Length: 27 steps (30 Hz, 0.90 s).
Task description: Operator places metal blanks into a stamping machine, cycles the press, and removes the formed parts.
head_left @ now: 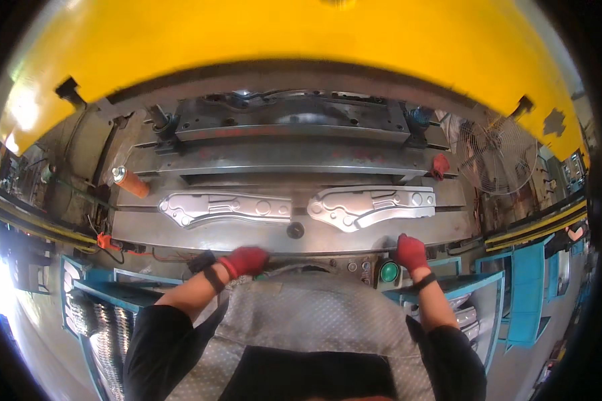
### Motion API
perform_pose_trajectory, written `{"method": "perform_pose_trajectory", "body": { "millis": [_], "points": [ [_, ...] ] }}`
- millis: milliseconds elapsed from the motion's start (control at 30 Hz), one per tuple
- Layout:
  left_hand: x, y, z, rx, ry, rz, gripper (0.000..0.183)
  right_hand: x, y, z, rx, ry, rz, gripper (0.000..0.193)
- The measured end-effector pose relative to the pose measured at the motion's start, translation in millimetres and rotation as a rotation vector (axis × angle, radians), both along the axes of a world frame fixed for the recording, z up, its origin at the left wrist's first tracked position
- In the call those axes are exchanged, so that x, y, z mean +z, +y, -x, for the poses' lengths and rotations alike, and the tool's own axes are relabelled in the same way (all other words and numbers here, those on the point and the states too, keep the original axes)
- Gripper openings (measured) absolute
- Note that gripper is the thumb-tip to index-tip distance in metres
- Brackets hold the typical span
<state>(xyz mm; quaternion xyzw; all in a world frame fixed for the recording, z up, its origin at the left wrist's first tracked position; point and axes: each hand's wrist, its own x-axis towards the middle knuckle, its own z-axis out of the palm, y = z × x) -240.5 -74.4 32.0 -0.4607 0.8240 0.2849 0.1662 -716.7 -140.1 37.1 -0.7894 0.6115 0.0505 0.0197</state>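
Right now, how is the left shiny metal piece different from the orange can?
Colour: the left metal piece is silvery, while the orange can has an orange body and a pale top. Shape: the metal piece is long and fairly flat; the can is round like a tube. Surface: the metal piece has bumps and ridges; the can's side looks smoother. Both rest on the grey metal bed.

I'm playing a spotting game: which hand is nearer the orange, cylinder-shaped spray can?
Left. In the picture, the red-gloved left hand is below and to the right of the orange can; the red-gloved right hand is much farther right, also lower.
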Motion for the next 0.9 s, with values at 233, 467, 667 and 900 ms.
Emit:
{"method": "perform_pose_trajectory", "body": {
  "millis": [233, 467, 667, 900],
  "points": [
    [142.1, -155.5, 29.6, 0.217, 0.593, 0.879, 0.038, -71.5, -0.9, -31.2, 0.225, 0.696, -0.056, 0.020],
    [208.1, -332.7, 27.3, 0.254, 0.250, 1.127, 0.061, -64.3, -7.5, -39.6, 0.348, 0.668, -0.146, 0.022],
    [177.3, -417.7, 3.2, 0.169, 0.150, 0.790, 0.076, -79.8, -2.9, -40.5, 0.224, 0.713, -0.256, 0.036],
    [188.6, -352.3, 20.2, 0.210, 0.055, 0.998, 0.081, -132.8, -4.7, -13.2, 0.236, 0.414, -0.276, 0.030]
  ]
}}
